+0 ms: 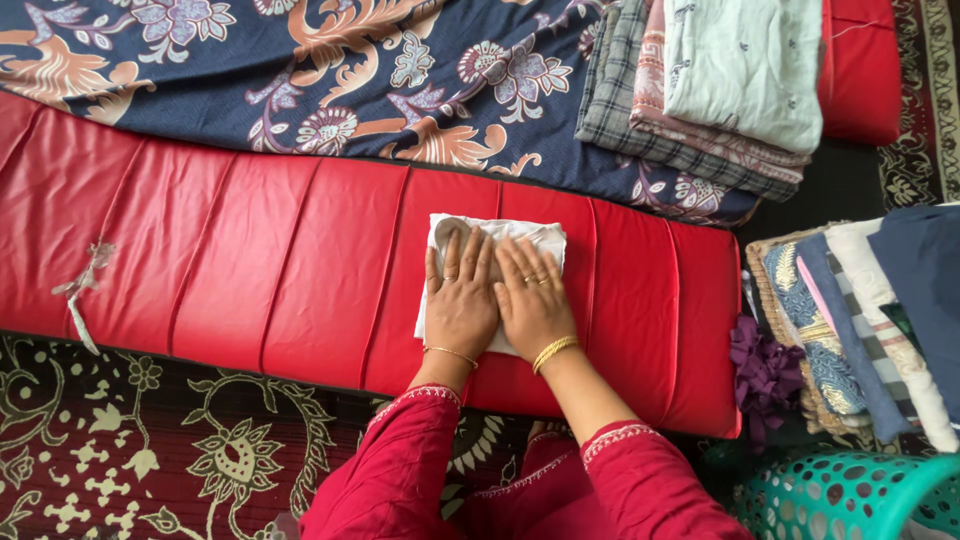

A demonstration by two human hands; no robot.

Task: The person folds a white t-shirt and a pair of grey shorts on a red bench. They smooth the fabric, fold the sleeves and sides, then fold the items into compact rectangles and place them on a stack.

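From my remote seat I saw the left hand (pixel 461 300) and right hand (pixel 532 297) lying flat, fingers spread, side by side, gripping nothing, palms pressed on a small folded white cotton cloth (pixel 520 236). That cloth lay on the long red padded vinyl cushion (pixel 250 260), near its right end. A stack of folded checked and pale fabrics (pixel 720 90) sat beyond.

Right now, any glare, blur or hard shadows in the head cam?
Head view: soft, even daylight; mild sheen on the red cushion; only faint shadow under the left hand and right hand on the white cloth. Centre sharp, no motion blur; cushion edges bow slightly, so some wide-angle distortion.
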